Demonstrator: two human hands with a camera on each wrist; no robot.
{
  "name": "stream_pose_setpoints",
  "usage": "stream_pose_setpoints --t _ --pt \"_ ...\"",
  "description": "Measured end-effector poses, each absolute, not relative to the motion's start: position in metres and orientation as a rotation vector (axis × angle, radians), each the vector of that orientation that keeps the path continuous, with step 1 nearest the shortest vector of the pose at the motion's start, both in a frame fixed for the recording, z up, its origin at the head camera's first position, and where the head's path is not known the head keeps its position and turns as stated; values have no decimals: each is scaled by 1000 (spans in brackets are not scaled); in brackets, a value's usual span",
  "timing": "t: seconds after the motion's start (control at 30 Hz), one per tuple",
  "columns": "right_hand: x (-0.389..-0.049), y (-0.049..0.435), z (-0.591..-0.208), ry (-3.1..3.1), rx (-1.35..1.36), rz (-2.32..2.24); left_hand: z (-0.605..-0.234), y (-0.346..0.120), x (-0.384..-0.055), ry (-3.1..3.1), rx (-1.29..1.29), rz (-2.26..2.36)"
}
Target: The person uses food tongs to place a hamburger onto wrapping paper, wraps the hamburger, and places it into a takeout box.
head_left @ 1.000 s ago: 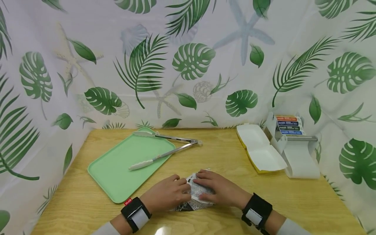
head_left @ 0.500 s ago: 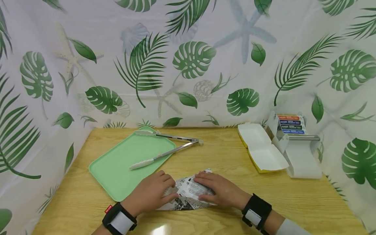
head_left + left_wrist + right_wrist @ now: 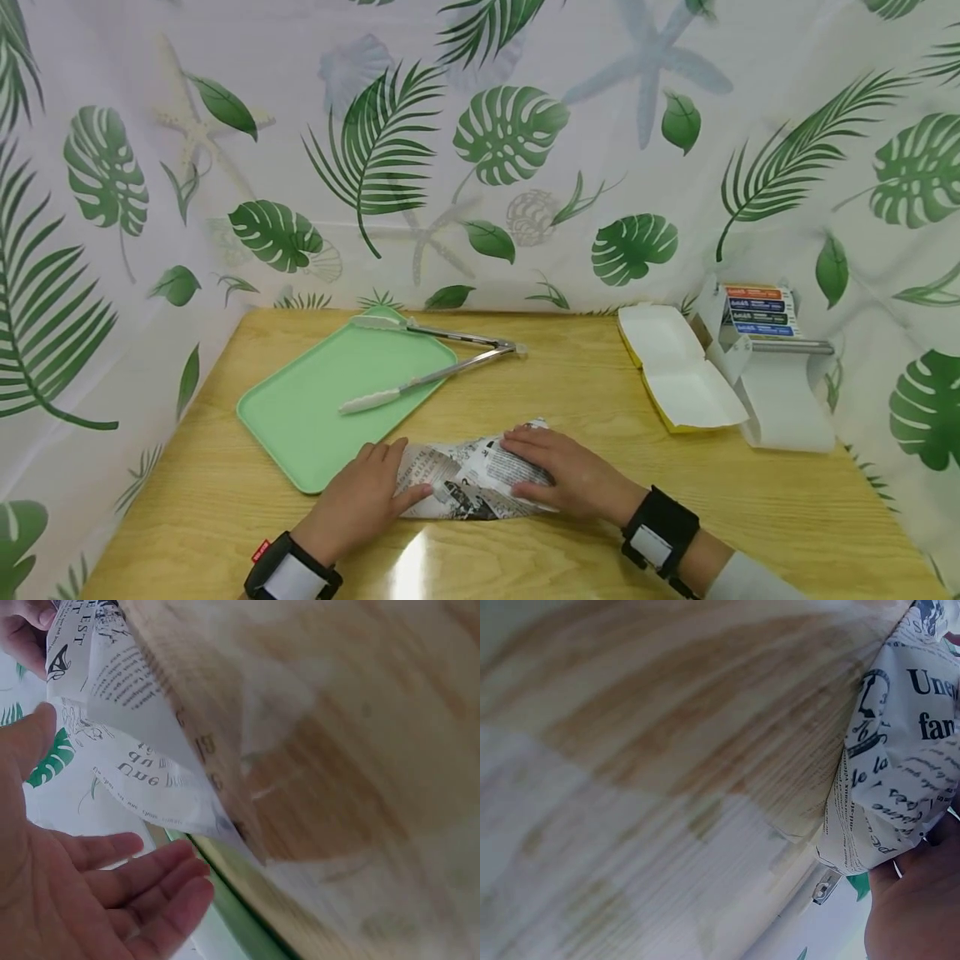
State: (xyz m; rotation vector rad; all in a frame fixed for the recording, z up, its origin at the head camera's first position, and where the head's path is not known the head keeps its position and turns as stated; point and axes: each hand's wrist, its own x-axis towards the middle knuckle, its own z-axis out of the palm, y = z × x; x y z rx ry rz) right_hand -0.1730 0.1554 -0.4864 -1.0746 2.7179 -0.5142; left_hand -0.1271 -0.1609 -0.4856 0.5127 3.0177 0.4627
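Observation:
A sheet of newsprint-patterned wrapping paper (image 3: 457,483) lies folded on the table between the two hands, its right part bunched into a raised bundle. My right hand (image 3: 573,475) holds that bundle, fingers over the far side and thumb at the near side. In the right wrist view, fingers pass behind the printed paper (image 3: 896,765). My left hand (image 3: 356,504) is at the paper's flat left end. The left wrist view shows its fingers (image 3: 142,877) spread and loosely bent beside the paper (image 3: 131,697), gripping nothing. Whatever the bundle contains is hidden.
Behind the left hand lies a green tray (image 3: 322,408), with spread metal tongs (image 3: 465,364) partly across it. At the right stand an open yellow-and-white box (image 3: 675,375) and a dispenser (image 3: 780,350) with a white roll and coloured packs. A leaf-patterned curtain (image 3: 480,275) borders the table.
My left hand has let go of the bundle's middle and moved left to the paper's end, exposing more print. The right hand keeps its hold. The head view has shifted slightly.

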Motion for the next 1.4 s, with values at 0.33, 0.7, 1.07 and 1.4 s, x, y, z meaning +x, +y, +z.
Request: stream_pose_setpoints --t 0.33,0.7,1.07,1.4 --pt "-173 155 -485 2719 -1067 -514 -492 -165 -122 3144 501 424" --pt "-174 156 -487 2726 -1070 -532 -460 -184 -132 2741 232 705" --pt "-170 159 -489 2786 -1102 -519 -425 -151 -170 2384 472 1228" --pt "-168 159 -495 2906 -1151 -663 -429 -65 -191 2260 829 1208"
